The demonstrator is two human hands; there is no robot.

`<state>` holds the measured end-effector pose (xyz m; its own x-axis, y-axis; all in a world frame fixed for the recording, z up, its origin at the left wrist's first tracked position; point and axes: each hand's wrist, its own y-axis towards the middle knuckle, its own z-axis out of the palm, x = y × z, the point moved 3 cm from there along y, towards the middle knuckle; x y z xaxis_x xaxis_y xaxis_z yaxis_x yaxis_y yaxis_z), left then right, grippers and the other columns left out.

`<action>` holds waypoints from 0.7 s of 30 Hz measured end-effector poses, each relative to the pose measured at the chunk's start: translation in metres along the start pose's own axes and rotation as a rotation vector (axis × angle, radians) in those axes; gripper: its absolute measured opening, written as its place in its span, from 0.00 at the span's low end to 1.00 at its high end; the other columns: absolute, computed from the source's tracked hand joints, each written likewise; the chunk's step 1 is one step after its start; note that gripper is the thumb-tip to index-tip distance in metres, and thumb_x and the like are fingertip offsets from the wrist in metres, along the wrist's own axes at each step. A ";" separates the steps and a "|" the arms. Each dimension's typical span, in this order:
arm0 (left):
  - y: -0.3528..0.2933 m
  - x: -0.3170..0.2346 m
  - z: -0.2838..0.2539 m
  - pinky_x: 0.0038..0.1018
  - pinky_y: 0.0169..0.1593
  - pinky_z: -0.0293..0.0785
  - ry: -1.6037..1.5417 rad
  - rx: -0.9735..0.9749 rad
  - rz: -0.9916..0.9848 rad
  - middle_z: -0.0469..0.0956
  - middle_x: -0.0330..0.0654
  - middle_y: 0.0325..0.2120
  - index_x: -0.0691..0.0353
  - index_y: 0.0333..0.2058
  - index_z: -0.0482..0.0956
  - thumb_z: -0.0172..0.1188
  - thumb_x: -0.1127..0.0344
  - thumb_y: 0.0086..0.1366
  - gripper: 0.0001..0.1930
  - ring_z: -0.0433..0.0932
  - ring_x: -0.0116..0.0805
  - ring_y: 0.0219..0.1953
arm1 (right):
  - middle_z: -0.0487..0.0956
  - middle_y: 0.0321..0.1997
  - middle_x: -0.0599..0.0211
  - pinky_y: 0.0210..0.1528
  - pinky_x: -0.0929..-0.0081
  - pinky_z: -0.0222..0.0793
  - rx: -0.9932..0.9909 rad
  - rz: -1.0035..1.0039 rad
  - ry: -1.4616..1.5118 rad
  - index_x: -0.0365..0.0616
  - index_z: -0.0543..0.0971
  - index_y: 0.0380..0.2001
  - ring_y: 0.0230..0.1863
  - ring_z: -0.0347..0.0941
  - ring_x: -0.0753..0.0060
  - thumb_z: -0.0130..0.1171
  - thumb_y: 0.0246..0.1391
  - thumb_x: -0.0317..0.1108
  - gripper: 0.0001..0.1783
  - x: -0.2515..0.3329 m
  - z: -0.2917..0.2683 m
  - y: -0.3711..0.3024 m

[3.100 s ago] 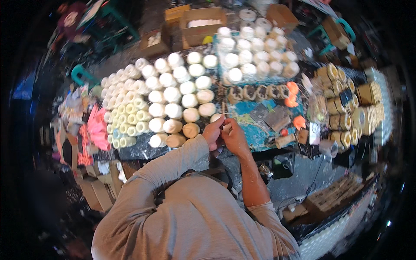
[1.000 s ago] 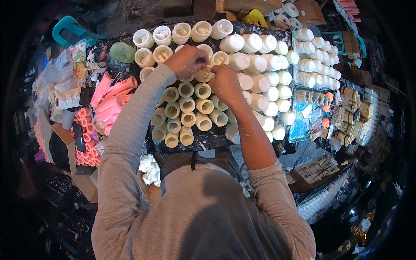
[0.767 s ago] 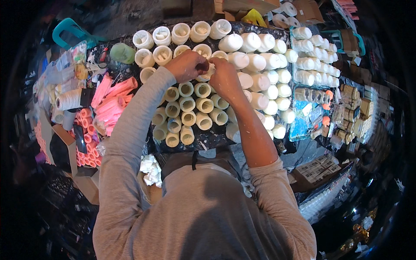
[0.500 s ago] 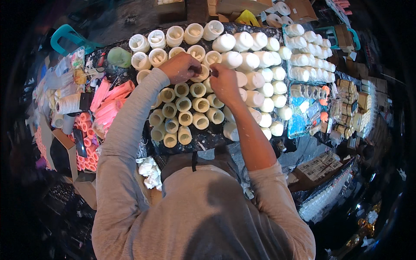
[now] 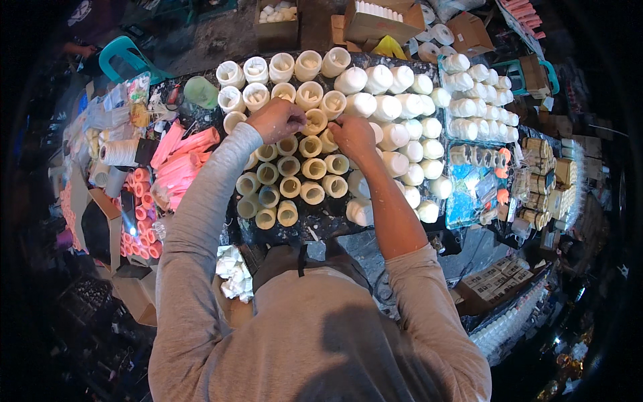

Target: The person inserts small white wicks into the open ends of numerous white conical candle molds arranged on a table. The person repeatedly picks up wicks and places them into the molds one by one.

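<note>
My left hand (image 5: 276, 120) is closed, its fingertips pinched together at the left rim of a cream hollow cup (image 5: 315, 121). At the same cup's right side my right hand (image 5: 353, 136) is also closed, thumb and fingers together. What either hand pinches is too small to make out. Pale pieces lie inside this cup and in the upright cups (image 5: 309, 94) behind it. Nearer my body stand several hollow cream cups (image 5: 312, 192) with dark-looking insides. Just right of my right hand, rows of solid white candles (image 5: 387, 108) stand close together, some with wicks showing.
Pink tubes (image 5: 181, 164) and a spool of white string (image 5: 118, 153) lie to the left. A green cup (image 5: 201, 92) stands at the back left. On the right are more white candles (image 5: 462, 82) and a blue tray (image 5: 467, 181). Cardboard boxes (image 5: 385, 27) stand beyond the table.
The whole view has shifted, so the table sits slightly lower in the picture. Both hands stay at the same cup, with only small finger movement.
</note>
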<state>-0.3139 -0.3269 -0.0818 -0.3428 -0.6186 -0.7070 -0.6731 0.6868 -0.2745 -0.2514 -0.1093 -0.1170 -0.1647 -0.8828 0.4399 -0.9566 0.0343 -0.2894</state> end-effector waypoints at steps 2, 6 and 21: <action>-0.006 0.000 -0.001 0.41 0.47 0.80 0.032 -0.049 0.037 0.87 0.51 0.37 0.63 0.44 0.86 0.68 0.64 0.64 0.12 0.86 0.51 0.40 | 0.84 0.41 0.46 0.51 0.47 0.76 -0.010 -0.040 -0.015 0.39 0.85 0.38 0.46 0.81 0.41 0.64 0.60 0.46 0.18 0.001 0.004 0.001; -0.040 0.008 -0.015 0.39 0.45 0.80 0.035 -0.144 0.024 0.87 0.50 0.36 0.64 0.45 0.84 0.68 0.63 0.66 0.13 0.86 0.48 0.37 | 0.84 0.42 0.40 0.52 0.44 0.74 0.013 -0.096 0.008 0.39 0.86 0.40 0.47 0.80 0.37 0.61 0.59 0.45 0.19 0.001 0.013 -0.003; -0.475 0.330 -0.197 0.65 0.70 0.58 0.889 -0.808 -1.673 0.55 0.63 0.75 0.56 0.75 0.59 0.46 0.22 0.67 0.51 0.63 0.67 0.71 | 0.82 0.33 0.36 0.43 0.45 0.71 0.133 -0.049 0.336 0.31 0.81 0.32 0.38 0.79 0.32 0.49 0.70 0.49 0.28 -0.019 0.025 0.014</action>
<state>-0.2367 -0.9319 -0.0561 0.7909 -0.4796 0.3801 -0.5933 -0.7532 0.2841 -0.2555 -0.1039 -0.1503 -0.2101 -0.6780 0.7044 -0.9294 -0.0852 -0.3591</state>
